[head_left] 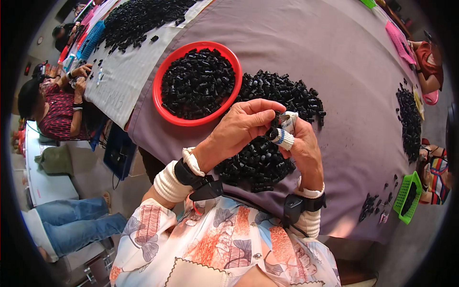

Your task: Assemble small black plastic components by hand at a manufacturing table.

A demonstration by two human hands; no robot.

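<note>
Over the purple tablecloth [334, 71] both my hands meet just above the heap of small black plastic parts [267, 158]. My left hand [239, 126] curls its fingers together, pinching one small black part [274, 125] at the tips. My right hand [303, 146], a white-and-blue wrap round one finger, presses against that same piece from the other side; how its hidden fingers lie I cannot tell. Just beyond my knuckles sits a red bowl [160, 79] heaped with more black parts, and a green basket [409, 196] rests near the table's right edge
</note>
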